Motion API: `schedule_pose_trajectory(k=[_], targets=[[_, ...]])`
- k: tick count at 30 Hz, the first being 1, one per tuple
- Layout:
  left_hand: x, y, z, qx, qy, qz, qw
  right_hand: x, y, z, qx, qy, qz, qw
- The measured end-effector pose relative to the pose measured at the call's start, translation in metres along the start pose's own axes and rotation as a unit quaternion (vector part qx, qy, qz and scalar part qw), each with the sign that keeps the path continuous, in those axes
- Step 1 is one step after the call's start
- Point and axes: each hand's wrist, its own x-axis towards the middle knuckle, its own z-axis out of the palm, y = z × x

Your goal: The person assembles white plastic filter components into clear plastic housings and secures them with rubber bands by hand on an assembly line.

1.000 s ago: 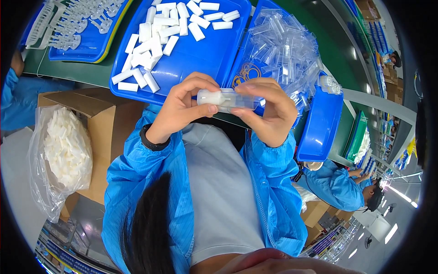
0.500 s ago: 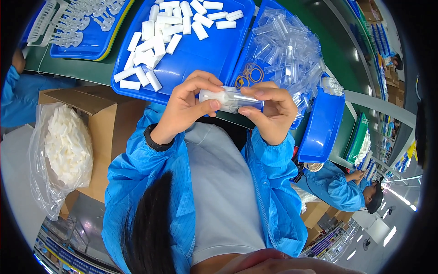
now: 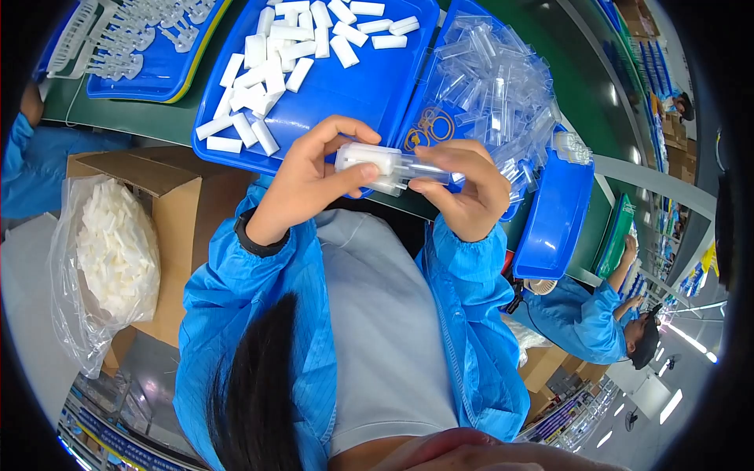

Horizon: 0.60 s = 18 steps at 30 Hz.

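My left hand (image 3: 318, 177) grips a translucent holder with a white cylindrical piece (image 3: 377, 161) in it between thumb and fingers. From the other side my right hand (image 3: 470, 188) pinches a clear plastic tube (image 3: 424, 169), in line with the white piece. The two meet end to end; whether one sits inside the other I cannot tell. Both hands are just past the front rim of a blue tray (image 3: 338, 94), where white cylinders (image 3: 271, 71) lie in a loose pile.
Clear tubes (image 3: 495, 86) heap up in a blue bin (image 3: 420, 110) with tan rings (image 3: 436, 122). A smaller blue tray (image 3: 554, 212) sits right. At left stand a cardboard box (image 3: 181, 228) and a bag of white pieces (image 3: 118, 251). A co-worker (image 3: 581, 314) is at right.
My left hand has shifted slightly left with the white piece, and more of its holder shows. The right fingers have moved along the clear tube. The co-worker's arm has reached outward.
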Motion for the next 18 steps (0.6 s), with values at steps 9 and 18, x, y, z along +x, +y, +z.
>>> schedule_pose_trajectory(k=[9, 18], targets=[[-0.003, -0.015, -0.027, -0.26, -0.04, -0.071, 0.962, 0.016, -0.01, -0.017, -0.182, -0.115, -0.105, 0.971], [-0.006, -0.05, -0.009, -0.405, -0.125, -0.077, 0.902, 0.018, -0.009, -0.004, -0.161, -0.152, -0.143, 0.965]])
